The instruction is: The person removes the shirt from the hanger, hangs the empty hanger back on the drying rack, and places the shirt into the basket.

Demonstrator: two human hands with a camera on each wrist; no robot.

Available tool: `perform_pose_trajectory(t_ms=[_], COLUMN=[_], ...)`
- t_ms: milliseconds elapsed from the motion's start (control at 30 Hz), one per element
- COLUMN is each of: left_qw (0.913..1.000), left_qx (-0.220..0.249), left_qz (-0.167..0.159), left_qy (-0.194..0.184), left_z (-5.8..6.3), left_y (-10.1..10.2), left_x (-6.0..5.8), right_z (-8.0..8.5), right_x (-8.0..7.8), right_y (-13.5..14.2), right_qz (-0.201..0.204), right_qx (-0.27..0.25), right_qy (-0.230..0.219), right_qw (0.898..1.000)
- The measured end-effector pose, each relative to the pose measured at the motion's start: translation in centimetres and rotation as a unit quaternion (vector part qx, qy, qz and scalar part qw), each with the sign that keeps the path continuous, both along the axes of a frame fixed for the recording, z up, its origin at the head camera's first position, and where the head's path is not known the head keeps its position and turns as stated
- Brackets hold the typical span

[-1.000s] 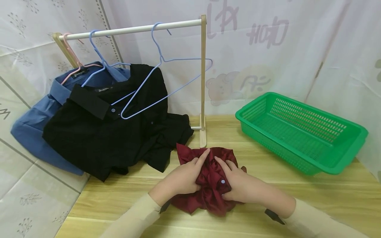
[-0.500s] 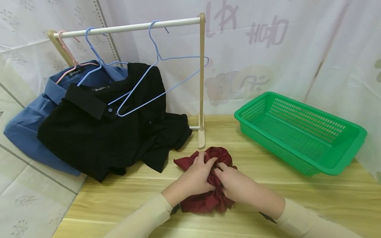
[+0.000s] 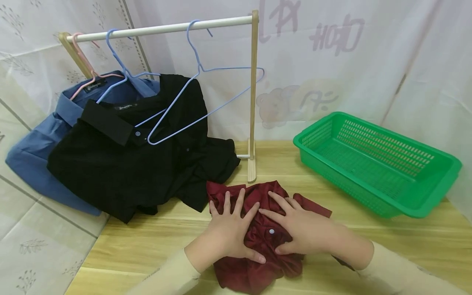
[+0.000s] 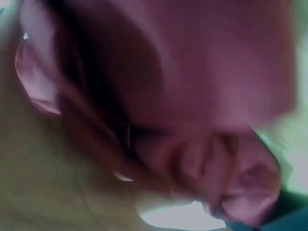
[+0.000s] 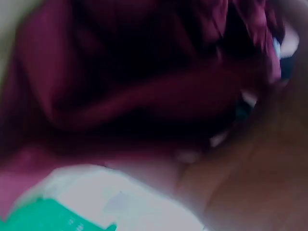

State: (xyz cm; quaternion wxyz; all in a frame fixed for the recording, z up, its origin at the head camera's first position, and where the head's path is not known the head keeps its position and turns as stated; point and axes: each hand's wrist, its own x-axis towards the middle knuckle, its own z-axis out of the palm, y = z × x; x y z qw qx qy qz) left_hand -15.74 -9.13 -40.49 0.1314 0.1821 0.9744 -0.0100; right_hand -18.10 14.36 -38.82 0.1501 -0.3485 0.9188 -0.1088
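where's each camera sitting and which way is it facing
Head: worn on the head, looking forward and down at the table; left hand and right hand, with sleeves, press flat on a dark red shirt.
Left wrist: on that wrist, very close and blurred; dark red shirt fills it, a skin-toned blur lower left.
Right wrist: likewise blurred; dark red shirt, skin at right, green basket at the bottom.
All share the shirt.

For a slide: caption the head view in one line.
Both hands, left hand and right hand, press flat on a red shirt on the table, beside a rack and green basket.
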Motion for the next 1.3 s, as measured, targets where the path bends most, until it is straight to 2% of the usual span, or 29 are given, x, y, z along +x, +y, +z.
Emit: perform_pose_trajectory(t_ms=[133,300,400,533,633,733,833,900,967,1100,1200,1300], left_qw=[0.9996,0.9983,0.9981,0.9975,0.9972,0.9981,0.9981,0.9946,0.9871,0.9661,0.9584,0.9581], left_qx=[-0.023,-0.048,-0.044,-0.03,-0.024,-0.014,0.028,0.083,0.143,0.244,0.269,0.253], left_qz=[0.011,0.031,0.043,0.052,0.042,0.016,-0.014,-0.032,-0.046,-0.066,-0.086,-0.126], left_qy=[-0.011,-0.006,-0.007,-0.037,-0.058,-0.058,-0.054,-0.054,-0.055,-0.051,-0.044,-0.046], left_z=[0.3,-0.1,-0.6,-1.1,-1.4,-1.9,-2.2,-2.3,-2.4,-2.4,-2.0,-1.3], left_y=[-1.1,-2.0,-2.3,-2.7,-2.7,-2.7,-2.7,-2.7,-2.8,-3.0,-2.9,-2.6], left_x=[0.4,0.1,-0.4,-1.3,-1.9,-2.4,-2.9,-3.3,-3.6,-3.9,-3.7,-3.1], right_z=[0.8,0.3,-0.6,-2.1,-3.1,-3.8,-3.9,-4.0,-4.0,-4.0,-3.8,-3.6], right_x=[-1.2,-3.0,-4.3,-6.1,-7.0,-7.6,-7.9,-7.9,-7.7,-7.0,-6.5,-6.2], right_y=[1.4,2.2,2.1,1.5,1.0,0.6,0.2,-0.1,-0.4,-0.8,-1.3,-1.7], right_qz=[0.006,0.015,0.028,0.067,0.105,0.135,0.15,0.156,0.155,0.139,0.128,0.113], right_qx=[-0.007,0.001,0.008,0.039,0.063,0.065,0.05,0.038,0.018,-0.012,-0.011,-0.007], right_qy=[-0.04,-0.043,-0.024,0.025,0.057,0.075,0.073,0.064,0.048,0.023,0.052,0.095], right_qw=[0.999,0.999,0.999,0.997,0.991,0.986,0.985,0.985,0.986,0.99,0.99,0.989])
